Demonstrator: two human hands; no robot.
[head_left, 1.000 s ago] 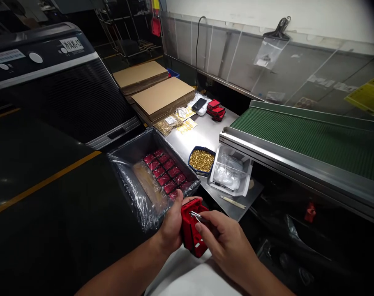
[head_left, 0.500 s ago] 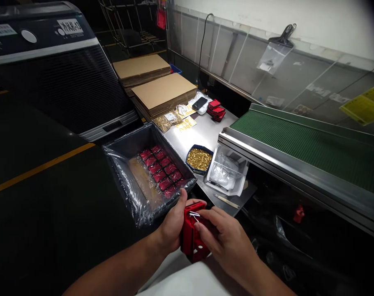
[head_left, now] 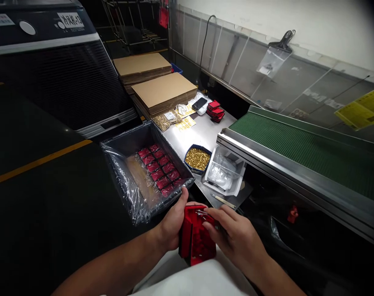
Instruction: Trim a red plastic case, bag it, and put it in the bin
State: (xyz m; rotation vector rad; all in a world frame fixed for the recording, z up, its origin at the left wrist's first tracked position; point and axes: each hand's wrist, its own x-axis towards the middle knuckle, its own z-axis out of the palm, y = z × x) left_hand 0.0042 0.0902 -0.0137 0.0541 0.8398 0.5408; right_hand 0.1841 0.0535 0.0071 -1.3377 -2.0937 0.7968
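Note:
My left hand (head_left: 174, 224) is closed around a red plastic case with black edges (head_left: 202, 244), its thumb up along the left side. The case is tilted so that its hollow inside faces me. Over its upper right part, my right hand (head_left: 241, 232) pinches slim shiny metal pieces (head_left: 201, 213) between thumb and fingers. Their exact kind is too small to make out. Just beyond my left hand stands a grey bin lined with clear plastic (head_left: 117, 158), with rows of wrapped red pieces (head_left: 159, 168) inside.
On the metal table (head_left: 202, 133) are a blue tray of small brass-coloured parts (head_left: 197, 158), a white bin of plastic bags (head_left: 222, 172), a knife-like tool (head_left: 223, 200), a phone (head_left: 199, 103) and stacked red cases (head_left: 215, 111). A green conveyor (head_left: 298, 144) runs at right; cardboard (head_left: 164, 90) lies behind.
My right hand has moved slightly right with the metal pieces. The red case has turned, showing more of its inside. My left hand keeps its grip, and the view has shifted slightly.

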